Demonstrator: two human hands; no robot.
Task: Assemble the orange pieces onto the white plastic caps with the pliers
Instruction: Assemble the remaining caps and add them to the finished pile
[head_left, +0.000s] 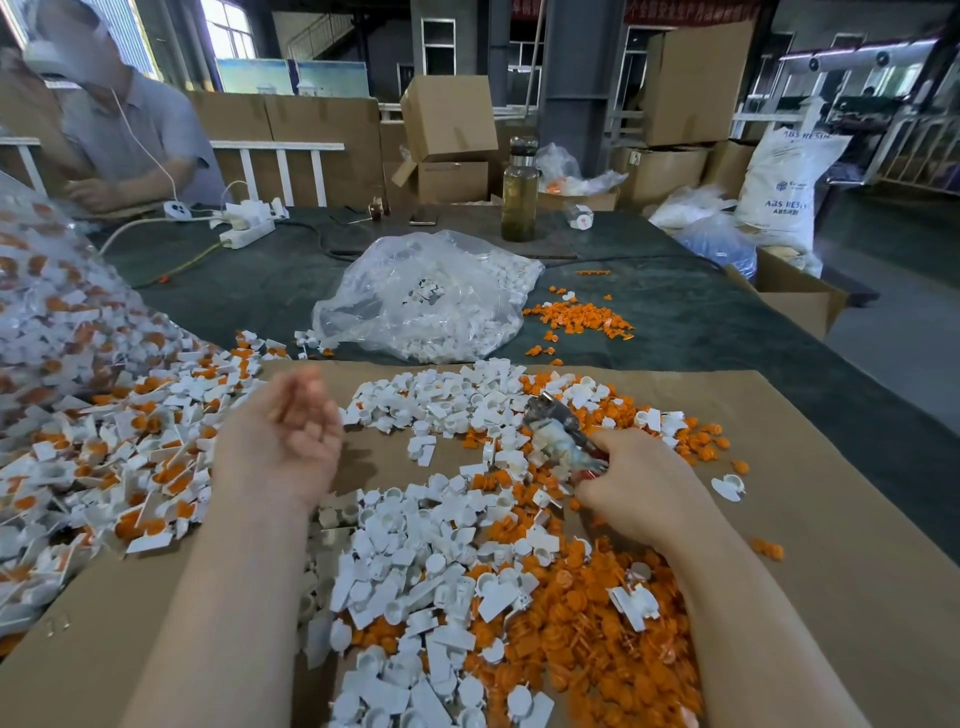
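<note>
At the far left, a clear bag (57, 312) bulges with finished caps, and a heap of assembled white-and-orange caps (130, 457) spills from it onto the brown cardboard sheet (831, 545). Just right of that heap the left hand (283, 441) is raised palm up, blurred, fingers loosely curled and holding nothing. Between the two forearms lies a mixed pile of white caps (415, 571) and orange pieces (587, 639), touching and overlapping. Farther back on the dark table cover sits a clear bag of white caps (431, 296), with a small scatter of orange pieces beside it. On the right, the right hand (639, 483) grips the pliers (558, 434) by the handles, with the metal nose pointing up and left over the pile.
</note>
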